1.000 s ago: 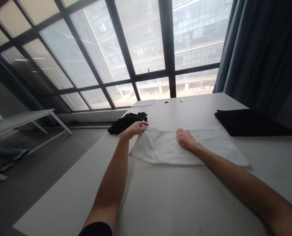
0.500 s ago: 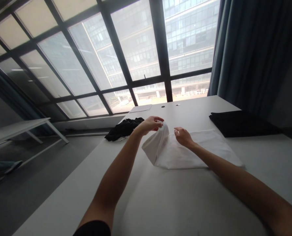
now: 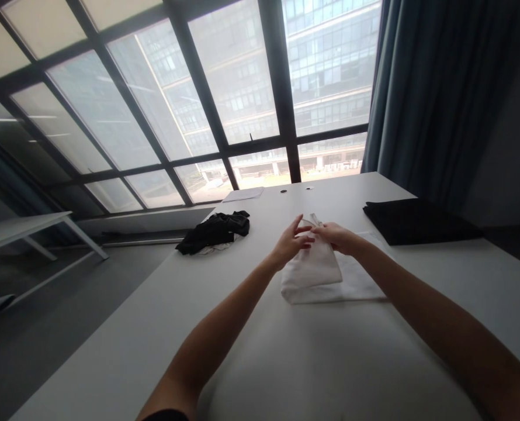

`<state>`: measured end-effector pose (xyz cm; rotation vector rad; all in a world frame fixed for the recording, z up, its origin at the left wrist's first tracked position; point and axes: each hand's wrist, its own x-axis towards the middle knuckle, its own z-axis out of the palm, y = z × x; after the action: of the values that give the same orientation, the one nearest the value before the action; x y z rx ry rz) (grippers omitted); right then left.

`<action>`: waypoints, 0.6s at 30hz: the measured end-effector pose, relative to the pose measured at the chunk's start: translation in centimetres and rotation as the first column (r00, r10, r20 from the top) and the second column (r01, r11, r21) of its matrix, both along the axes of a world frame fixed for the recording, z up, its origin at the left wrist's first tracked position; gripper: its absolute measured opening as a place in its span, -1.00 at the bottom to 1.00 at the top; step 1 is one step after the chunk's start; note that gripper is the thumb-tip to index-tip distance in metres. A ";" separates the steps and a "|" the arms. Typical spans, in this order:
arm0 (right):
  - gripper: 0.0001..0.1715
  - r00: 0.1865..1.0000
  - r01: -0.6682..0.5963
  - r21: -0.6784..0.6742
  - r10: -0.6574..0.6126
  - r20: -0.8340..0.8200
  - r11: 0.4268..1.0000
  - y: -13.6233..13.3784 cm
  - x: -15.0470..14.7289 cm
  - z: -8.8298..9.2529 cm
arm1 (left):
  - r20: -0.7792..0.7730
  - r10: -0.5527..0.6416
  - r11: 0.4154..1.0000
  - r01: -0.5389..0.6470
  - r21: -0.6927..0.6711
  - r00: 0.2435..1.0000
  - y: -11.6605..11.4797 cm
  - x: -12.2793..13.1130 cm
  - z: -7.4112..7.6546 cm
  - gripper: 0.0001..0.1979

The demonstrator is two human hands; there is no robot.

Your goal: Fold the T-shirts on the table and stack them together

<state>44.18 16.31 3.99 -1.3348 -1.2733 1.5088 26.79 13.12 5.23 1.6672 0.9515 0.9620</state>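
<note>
A white cloth (image 3: pixel 315 266) lies across the table in front of me, its left part lifted and folded over toward the right. My right hand (image 3: pixel 335 235) is closed on the raised edge of this cloth, pinching it near the top. Beside it, my left hand (image 3: pixel 291 242) rests against the folded part with its fingers spread. The cloth's flat right part passes partly behind my right forearm. What kind of item the cloth is, I cannot tell.
The white table (image 3: pixel 124 356) reaches toward the windows. A crumpled black cloth (image 3: pixel 214 233) lies at its left edge, and a flat black cloth (image 3: pixel 418 221) on the right. Paper sheets (image 3: pixel 245 194) lie at the far end. Another table (image 3: pixel 27 228) stands at left.
My left hand has carried the cloth's left end over to the right, and its fingers have spread. My right hand has closed on the cloth's edge. The view has shifted slightly right.
</note>
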 end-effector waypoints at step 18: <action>-0.86 0.979 0.190 -0.010 -0.189 0.073 0.982 1.1 6.4 0.8 | -0.586 0.235 0.683 0.297 0.667 0.775 -8.2 5.4 -4.1 -0.45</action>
<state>50.60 17.42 4.84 -1.4886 -1.1443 1.3527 32.15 4.90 1.18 2.8395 1.0083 0.7923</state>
